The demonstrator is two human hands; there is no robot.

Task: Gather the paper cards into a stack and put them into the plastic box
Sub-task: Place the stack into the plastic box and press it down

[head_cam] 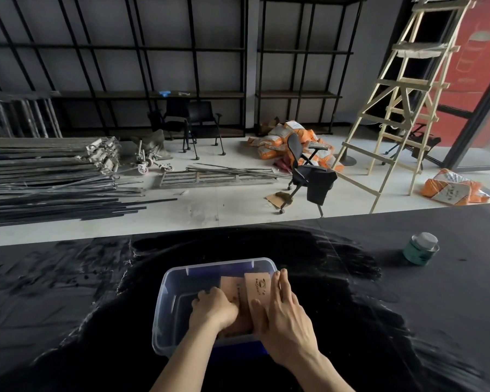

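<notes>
Single head-worn wide-angle view, facing forward and down over the table.

The camera sits above and behind the plastic box (181, 281), close enough that both forearms enter from the bottom edge and the box fills the lower centre of the frame. Its axis tilts downward at the box, yet the wide lens also takes in the room beyond it: the black table (68, 292) spreads to either side of the box, the pale floor lies past the table's far edge, and the dark shelving (164, 52) stands against the back wall, well beyond the box. A wooden ladder (402, 89) stands far right of the box, its straight rails leaning near the frame edge. No second view is supplied, so no overlap exists.
</notes>
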